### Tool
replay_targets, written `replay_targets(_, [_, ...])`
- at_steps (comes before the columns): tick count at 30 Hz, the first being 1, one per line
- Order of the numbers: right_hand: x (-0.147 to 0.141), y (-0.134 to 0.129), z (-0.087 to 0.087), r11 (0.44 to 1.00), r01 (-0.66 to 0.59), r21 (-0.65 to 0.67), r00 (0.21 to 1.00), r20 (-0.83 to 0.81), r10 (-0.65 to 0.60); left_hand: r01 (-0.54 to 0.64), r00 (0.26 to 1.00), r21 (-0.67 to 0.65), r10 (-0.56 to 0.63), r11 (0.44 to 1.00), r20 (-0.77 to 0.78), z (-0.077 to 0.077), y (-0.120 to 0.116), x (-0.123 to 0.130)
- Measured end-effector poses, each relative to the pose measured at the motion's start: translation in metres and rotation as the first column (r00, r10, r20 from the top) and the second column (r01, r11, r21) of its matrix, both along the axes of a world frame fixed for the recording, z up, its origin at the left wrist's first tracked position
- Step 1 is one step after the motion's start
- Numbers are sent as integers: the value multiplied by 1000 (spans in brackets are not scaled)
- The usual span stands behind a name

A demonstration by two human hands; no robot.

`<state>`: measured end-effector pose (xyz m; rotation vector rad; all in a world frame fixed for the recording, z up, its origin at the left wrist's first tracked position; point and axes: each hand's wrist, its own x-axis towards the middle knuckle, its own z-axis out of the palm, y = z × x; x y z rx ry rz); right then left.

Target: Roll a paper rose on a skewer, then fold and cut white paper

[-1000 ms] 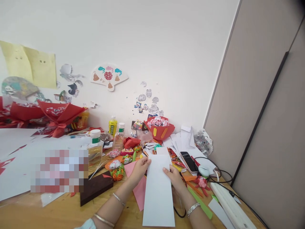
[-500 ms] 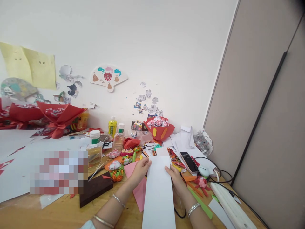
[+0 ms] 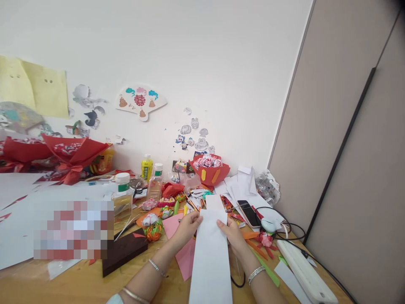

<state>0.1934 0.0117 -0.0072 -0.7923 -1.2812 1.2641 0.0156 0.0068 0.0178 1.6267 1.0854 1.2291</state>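
A long strip of white paper (image 3: 210, 261) runs from the bottom edge of the view up between my hands. My left hand (image 3: 189, 226) pinches its upper left edge with the thumb on top. On the opposite edge, my right hand (image 3: 233, 233) grips the paper the same way, thumb on the face and fingers behind. Beyond its top end another small white paper piece (image 3: 215, 202) shows. Pink paper (image 3: 186, 257) lies under my left wrist, and a green paper strip (image 3: 268, 270) is partly covered by my right forearm.
Folded paper flowers (image 3: 154, 231) and a dark brown block (image 3: 125, 253) lie to the left. Bottles (image 3: 122, 198) stand behind them. A red-wrapped bouquet (image 3: 210, 173) is at the wall. To the right are a phone (image 3: 249, 213), cables and a white power strip (image 3: 306, 270).
The view has shifted slightly, so the background sits a little further left. Both hands keep their hold on the white paper, and its top edge appears slightly lower.
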Motion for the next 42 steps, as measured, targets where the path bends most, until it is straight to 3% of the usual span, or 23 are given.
replay_targets(18, [4,8,-9,996,81,23,997,0,-82,15,1000,16,-14,1000,-22,-1,0,-1])
replay_targets(24, [7,10,-8,980,197,29,980,8,-198,34,999,16,-33,999,-26,-2,0,-1])
replay_targets(28, [9,9,-5,984,164,62,986,28,-166,55,998,11,-54,998,-32,-2,1,0])
replay_targets(32, [12,8,-3,957,269,112,960,52,-276,66,997,3,-66,998,-44,-1,0,-1])
replay_targets(35, [14,9,-2,962,235,137,964,96,-249,82,995,-4,-82,997,-57,-1,-1,-1])
replay_targets(42, [12,9,0,955,234,184,958,125,-259,-14,998,19,15,1000,-59,1,-2,-1])
